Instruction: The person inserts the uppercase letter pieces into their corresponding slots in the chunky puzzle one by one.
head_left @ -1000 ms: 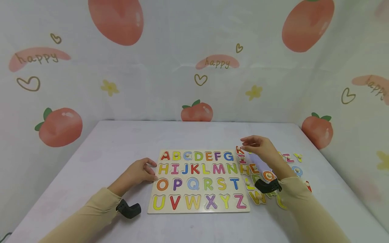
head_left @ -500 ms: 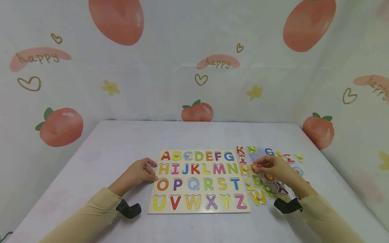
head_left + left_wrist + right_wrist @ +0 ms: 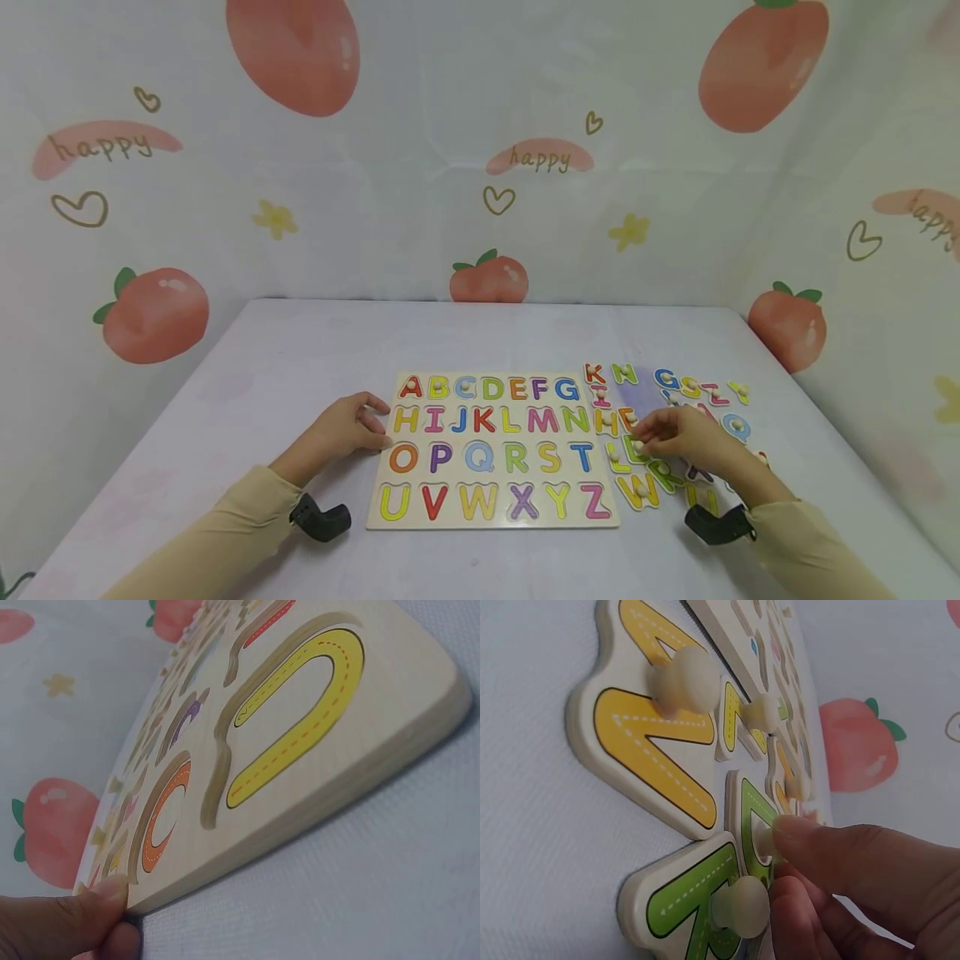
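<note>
A wooden alphabet puzzle board (image 3: 491, 518) lies flat, with knobbed A, B and C pieces in its top row. At the board's left edge rests my left hand (image 3: 343, 432), thumb and fingers touching the rim; the left wrist view shows the thumb (image 3: 105, 896) against that edge. Right of the board, my right hand (image 3: 686, 437) is over the loose letters. Its thumb and a finger pinch the knob of the green letter D piece (image 3: 754, 806), which lies among its neighbours. Part of that piece is hidden by the fingers.
Several knobbed letter pieces crowd around the right hand: a yellow W (image 3: 637, 492), a green R (image 3: 664, 475), a yellow L (image 3: 618, 457), an orange E (image 3: 627, 419) and a red K (image 3: 594, 372). A patterned cloth backdrop (image 3: 390, 217) rises behind the table.
My right hand has come back from near the K and N pieces, past the orange E, to the green D. The left hand stays at the board's edge.
</note>
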A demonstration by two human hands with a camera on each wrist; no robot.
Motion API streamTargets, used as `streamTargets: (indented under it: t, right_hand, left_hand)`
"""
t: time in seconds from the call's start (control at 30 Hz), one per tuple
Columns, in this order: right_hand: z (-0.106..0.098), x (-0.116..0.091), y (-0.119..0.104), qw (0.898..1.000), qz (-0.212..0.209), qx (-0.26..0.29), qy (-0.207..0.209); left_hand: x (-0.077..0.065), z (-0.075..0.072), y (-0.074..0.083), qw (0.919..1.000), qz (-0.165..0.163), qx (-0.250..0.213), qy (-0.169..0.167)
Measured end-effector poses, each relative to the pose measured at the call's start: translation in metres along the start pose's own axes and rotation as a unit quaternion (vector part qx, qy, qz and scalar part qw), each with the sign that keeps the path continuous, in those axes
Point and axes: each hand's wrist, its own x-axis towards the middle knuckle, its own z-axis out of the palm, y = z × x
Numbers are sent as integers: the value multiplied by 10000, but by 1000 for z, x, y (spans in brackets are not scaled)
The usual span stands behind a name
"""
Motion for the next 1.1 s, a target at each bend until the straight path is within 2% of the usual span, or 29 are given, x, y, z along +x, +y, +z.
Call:
streamTargets:
  t: [0.63,0.83,1.1]
  right_hand:
    - [2,0,-3,9991,-43,-409,88]
    - [-1,-2,-18,9988,13,-487,89]
    - [-8,13,-53,9989,-379,-277,68]
  left_hand:
    - [-1,0,1,10000,92,5,-3]
    - [0,0,0,10000,68,41,19]
    - [1,1,0,10000,25,28,27]
